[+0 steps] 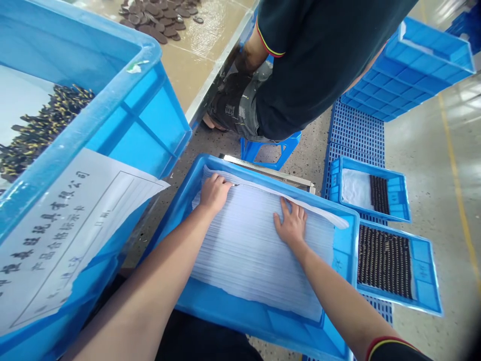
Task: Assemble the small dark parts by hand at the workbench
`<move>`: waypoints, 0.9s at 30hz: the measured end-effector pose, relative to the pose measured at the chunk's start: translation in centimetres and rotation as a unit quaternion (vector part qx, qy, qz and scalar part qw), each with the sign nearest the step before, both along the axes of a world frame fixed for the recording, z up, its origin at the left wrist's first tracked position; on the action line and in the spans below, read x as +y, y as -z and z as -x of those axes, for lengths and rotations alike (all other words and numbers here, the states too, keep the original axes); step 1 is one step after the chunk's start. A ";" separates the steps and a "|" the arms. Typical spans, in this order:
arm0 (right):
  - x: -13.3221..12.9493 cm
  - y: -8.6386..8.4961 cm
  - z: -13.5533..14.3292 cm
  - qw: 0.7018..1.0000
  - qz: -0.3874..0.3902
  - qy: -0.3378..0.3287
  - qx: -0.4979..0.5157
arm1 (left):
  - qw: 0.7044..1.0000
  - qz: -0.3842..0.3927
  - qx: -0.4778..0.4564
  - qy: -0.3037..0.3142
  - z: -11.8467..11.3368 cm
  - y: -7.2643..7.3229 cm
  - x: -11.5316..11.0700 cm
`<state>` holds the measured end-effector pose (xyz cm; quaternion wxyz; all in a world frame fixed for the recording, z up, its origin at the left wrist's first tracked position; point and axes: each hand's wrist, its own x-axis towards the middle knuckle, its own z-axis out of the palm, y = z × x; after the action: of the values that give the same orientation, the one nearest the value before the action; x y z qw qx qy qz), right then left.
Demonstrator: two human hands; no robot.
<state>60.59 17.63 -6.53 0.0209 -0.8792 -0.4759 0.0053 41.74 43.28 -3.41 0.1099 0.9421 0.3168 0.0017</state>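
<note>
A white ribbed foam-like sheet (248,240) covers the bottom of a blue plastic tray (240,311) in front of me. My left hand (216,193) is closed at the sheet's far left part, its fingers curled together. A tiny dark-tipped thing shows at its fingertips, too small to name. My right hand (292,223) lies flat on the sheet to the right, fingers spread, holding nothing. Along the far side the sheet's edge (330,216) is curled up against the tray wall.
To the left stands a large blue crate (146,115) with dark and yellow small parts (45,125) and a paper label (75,235). A person (319,65) sits ahead beside a table (210,35) with brown oval pieces (161,17). Trays of dark parts (385,260) lie right.
</note>
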 end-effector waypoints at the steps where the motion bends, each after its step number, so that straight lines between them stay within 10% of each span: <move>1: 0.0 0.0 0.0 1.000 -0.002 -0.001 0.000 | 1.000 -0.004 0.000 -0.002 0.2 0.0 0.1; 27: 0.1 -0.2 0.1 1.000 0.008 0.003 0.006 | 0.995 -0.057 0.014 -0.082 2.2 -1.5 1.2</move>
<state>60.49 17.69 -6.32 0.0170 -0.8809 -0.4727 0.0144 39.53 44.48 -1.93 0.0510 0.9176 0.3939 0.0153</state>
